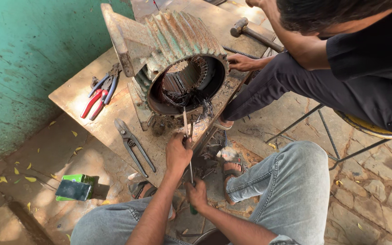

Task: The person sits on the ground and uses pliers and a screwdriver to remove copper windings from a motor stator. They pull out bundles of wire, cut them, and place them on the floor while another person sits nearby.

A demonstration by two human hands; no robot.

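Note:
A rusty ribbed motor housing (169, 36) lies on its side on a low wooden table (75, 93), its round opening facing me with dark burnt wires (184, 97) hanging out. My left hand (178, 153) grips the shaft of a long screwdriver-like tool (186, 121) whose tip points into the lower rim of the opening. My right hand (197, 193) is closed around the tool's green handle (192, 209), lower down between my knees. Another person's hand (241, 62) rests on the right side of the housing.
Red-handled and blue-handled pliers (98, 95) and metal snips (132, 145) lie on the table left of the housing. A hammer (250, 31) lies at the back. A green box (74, 188) sits on the ground. The other person sits at right on a metal-framed stool (368, 129).

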